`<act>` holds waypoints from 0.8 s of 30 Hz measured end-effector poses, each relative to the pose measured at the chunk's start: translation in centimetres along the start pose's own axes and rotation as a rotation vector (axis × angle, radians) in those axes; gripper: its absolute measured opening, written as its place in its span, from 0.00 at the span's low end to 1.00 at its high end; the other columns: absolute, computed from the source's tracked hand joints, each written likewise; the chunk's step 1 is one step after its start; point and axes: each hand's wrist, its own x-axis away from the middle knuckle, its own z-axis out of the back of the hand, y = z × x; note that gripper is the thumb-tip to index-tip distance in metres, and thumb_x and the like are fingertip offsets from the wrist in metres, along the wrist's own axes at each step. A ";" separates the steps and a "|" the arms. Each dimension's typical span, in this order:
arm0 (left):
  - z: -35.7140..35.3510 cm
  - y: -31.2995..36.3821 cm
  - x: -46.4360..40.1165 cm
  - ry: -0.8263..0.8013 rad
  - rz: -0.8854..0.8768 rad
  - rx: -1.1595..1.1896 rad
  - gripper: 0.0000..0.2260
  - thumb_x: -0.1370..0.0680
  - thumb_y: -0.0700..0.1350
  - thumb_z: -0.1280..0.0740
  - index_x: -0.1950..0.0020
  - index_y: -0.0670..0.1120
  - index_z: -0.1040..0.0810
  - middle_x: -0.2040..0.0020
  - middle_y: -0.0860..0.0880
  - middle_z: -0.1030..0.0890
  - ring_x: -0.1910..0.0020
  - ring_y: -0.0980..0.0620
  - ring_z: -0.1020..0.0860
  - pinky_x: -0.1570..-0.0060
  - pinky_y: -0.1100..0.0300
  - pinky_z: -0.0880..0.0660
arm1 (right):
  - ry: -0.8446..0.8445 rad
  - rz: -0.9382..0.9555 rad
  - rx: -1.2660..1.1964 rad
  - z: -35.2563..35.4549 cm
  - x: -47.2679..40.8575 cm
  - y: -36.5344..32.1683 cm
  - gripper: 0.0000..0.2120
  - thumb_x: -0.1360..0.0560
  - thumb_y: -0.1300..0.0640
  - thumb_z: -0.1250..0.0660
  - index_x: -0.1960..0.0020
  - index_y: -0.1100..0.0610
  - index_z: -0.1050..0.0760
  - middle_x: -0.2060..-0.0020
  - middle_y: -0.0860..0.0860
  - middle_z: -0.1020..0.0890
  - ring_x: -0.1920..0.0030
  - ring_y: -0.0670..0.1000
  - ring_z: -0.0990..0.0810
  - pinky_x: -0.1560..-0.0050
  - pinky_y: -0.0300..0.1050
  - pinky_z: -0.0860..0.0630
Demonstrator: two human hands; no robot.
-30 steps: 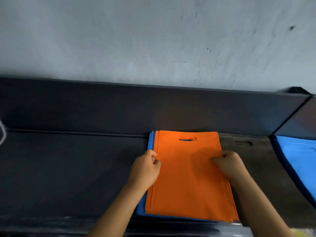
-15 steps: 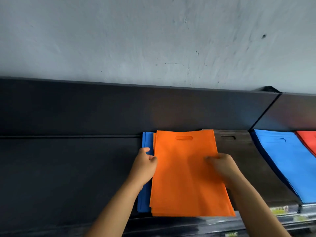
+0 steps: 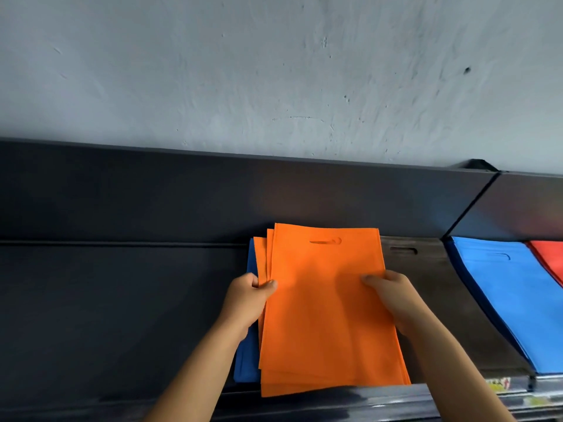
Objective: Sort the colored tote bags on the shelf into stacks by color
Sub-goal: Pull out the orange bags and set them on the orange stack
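— Hands?
— Left hand (image 3: pixel 248 301) pinching the left edge of the orange bags (image 3: pixel 329 312), right hand (image 3: pixel 393 296) gripping the right edge.
— And around?
— Fanned over a blue bag (image 3: pixel 247 357) on the shelf (image 3: pixel 106 315); dark bag (image 3: pixel 426 287), blue stack (image 3: pixel 515 300) and red stack (image 3: pixel 548 257) off right

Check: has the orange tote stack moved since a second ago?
Yes: orange totes slid right, baring more blue tote beneath, toward the brown tote.
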 end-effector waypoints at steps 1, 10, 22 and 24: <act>-0.1 0.1 0.0 0.010 -0.004 0.022 0.19 0.20 0.52 0.28 0.59 0.46 0.35 0.67 0.49 0.33 0.67 0.52 0.34 0.67 0.58 0.37 | -0.001 -0.006 -0.002 0.1 0.0 0.1 0.08 0.17 0.54 0.30 0.40 0.53 0.23 0.52 0.48 0.17 0.52 0.50 0.17 0.44 0.53 0.24; -0.4 0.7 0.5 -0.017 -0.015 -0.112 0.12 0.13 0.51 0.42 0.31 0.53 0.26 0.45 0.58 0.22 0.51 0.59 0.24 0.52 0.60 0.28 | -0.010 0.004 0.099 0.3 -0.3 0.4 0.10 0.17 0.55 0.32 0.37 0.55 0.22 0.49 0.53 0.13 0.49 0.56 0.14 0.47 0.57 0.17; -1.1 1.6 1.8 -0.268 -0.167 -0.270 0.18 0.16 0.56 0.38 0.26 0.60 0.35 0.40 0.64 0.22 0.46 0.59 0.19 0.46 0.56 0.20 | -0.077 0.046 0.118 -0.1 0.8 0.3 0.13 0.19 0.63 0.32 0.42 0.45 0.25 0.47 0.51 0.14 0.49 0.54 0.13 0.57 0.49 0.18; -1.2 1.2 1.7 -0.205 -0.178 -0.291 0.21 0.16 0.52 0.39 0.23 0.58 0.35 0.45 0.58 0.18 0.54 0.53 0.16 0.55 0.55 0.18 | -0.054 0.047 0.105 0.0 1.0 0.4 0.16 0.19 0.62 0.33 0.37 0.45 0.27 0.46 0.50 0.15 0.48 0.54 0.14 0.58 0.48 0.19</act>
